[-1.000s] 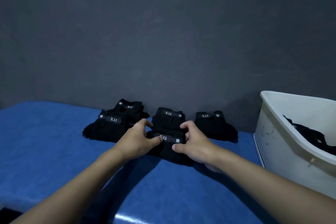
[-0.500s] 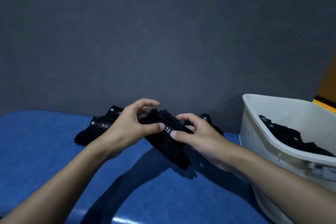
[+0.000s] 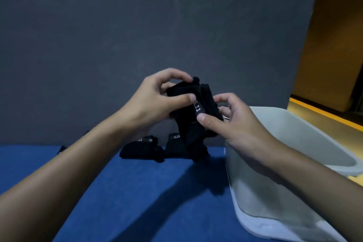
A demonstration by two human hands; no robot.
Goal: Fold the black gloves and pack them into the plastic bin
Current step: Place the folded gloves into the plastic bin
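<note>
– Dark grey wall [image 3: 137,25] at the back, blue cloth-covered table [image 3: 127,202] below it. Where does the white plastic bin [image 3: 265,198] stand?
– On the table's right side, with its near wall close to the camera. An orange-yellow panel [image 3: 334,61] shows beyond it.
– And the black glove [image 3: 188,124]?
– In the air, just left of the bin's far-left corner, above the table. It is bunched, with its lower end hanging down. A strap [image 3: 198,108] reading "5.11" faces the camera.
– How do the hands hold it?
– Left hand [image 3: 151,102] pinches the top, thumb on the front by the strap, curled fingers over the back. Right hand [image 3: 237,124] pinches the bin-side edge, thumb tip just under the strap, and its forearm crosses over the bin's rim.
– Anything else?
– Two folded black gloves [image 3: 141,149] lie on the table left of the bin, against the wall, below the held one. What the bin contains I cannot tell.
</note>
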